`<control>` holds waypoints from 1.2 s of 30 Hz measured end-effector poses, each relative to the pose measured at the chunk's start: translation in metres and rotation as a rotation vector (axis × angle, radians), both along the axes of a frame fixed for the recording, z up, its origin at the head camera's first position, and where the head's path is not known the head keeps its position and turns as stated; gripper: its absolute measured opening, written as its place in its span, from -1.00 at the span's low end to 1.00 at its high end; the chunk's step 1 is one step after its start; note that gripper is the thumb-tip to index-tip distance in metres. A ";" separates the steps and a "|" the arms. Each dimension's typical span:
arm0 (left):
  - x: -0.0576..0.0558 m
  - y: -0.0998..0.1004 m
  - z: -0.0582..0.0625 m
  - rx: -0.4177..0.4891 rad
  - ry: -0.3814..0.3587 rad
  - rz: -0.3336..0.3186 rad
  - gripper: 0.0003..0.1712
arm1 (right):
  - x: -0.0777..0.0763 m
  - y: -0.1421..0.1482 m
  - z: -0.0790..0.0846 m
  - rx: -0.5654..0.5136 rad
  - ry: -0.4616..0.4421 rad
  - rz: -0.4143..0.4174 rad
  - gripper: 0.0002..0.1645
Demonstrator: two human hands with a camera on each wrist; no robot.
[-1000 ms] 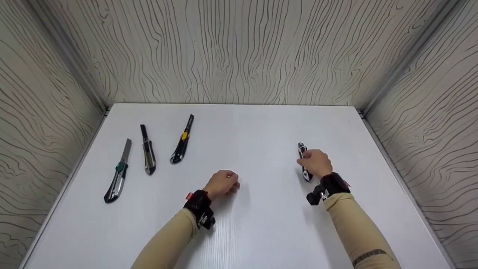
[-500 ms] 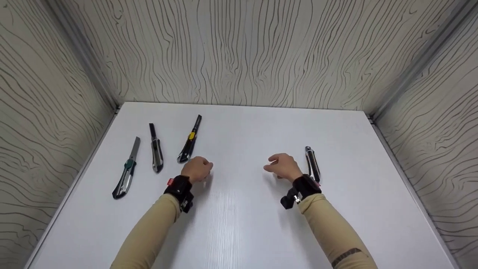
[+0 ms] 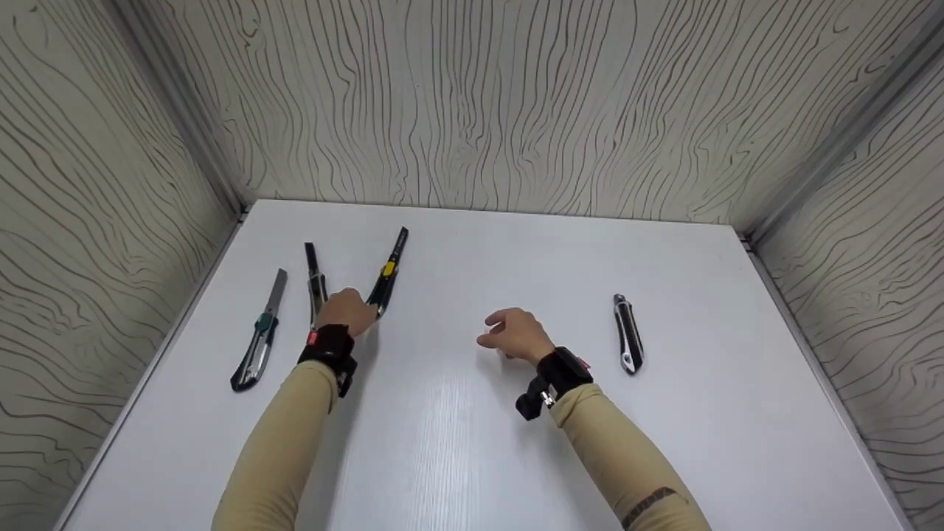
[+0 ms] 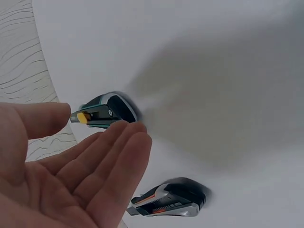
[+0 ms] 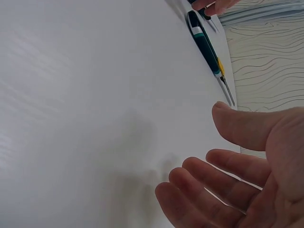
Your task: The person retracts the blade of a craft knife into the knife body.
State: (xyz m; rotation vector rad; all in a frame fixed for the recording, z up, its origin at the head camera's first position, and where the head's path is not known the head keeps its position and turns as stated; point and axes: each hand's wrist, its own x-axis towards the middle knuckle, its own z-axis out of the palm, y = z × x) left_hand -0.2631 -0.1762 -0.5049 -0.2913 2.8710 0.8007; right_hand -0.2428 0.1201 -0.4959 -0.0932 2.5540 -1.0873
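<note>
In the head view my left hand (image 3: 345, 313) is over the handle end of a grey-and-black utility knife (image 3: 316, 284), hiding part of it. Just to its right lies a black utility knife with a yellow slider (image 3: 385, 284). The left wrist view shows this hand's thumb and fingers apart with nothing held, the yellow-slider knife (image 4: 107, 111) above and an orange-marked knife (image 4: 171, 202) below. My right hand (image 3: 518, 335), fingers loosely bent and holding nothing, hovers over the middle of the table. A black-and-silver utility knife (image 3: 628, 339) lies to its right, blade not visibly extended.
Another utility knife, with a green slider (image 3: 258, 335), lies furthest left, its long blade out. All the knives rest on a white table (image 3: 457, 457). Wood-patterned panels (image 3: 472, 103) stand behind the table and at both sides.
My right hand has let go of the knife on the right and moved left. My left hand has moved left and forward to the grey-and-black knife. The head view has shifted slightly.
</note>
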 end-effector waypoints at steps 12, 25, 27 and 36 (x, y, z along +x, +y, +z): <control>-0.016 0.003 -0.018 -0.126 -0.006 0.050 -0.68 | -0.002 -0.009 -0.006 -0.044 -0.002 0.048 -0.44; -0.028 0.022 -0.029 -0.234 -0.008 0.114 -0.72 | -0.003 -0.009 -0.008 -0.069 -0.015 0.058 -0.42; -0.028 0.022 -0.030 -0.232 -0.002 0.125 -0.73 | -0.003 -0.009 -0.008 -0.068 -0.009 0.058 -0.43; -0.029 0.021 -0.032 -0.232 0.017 0.100 -0.76 | -0.002 -0.006 -0.008 -0.053 0.001 0.046 -0.45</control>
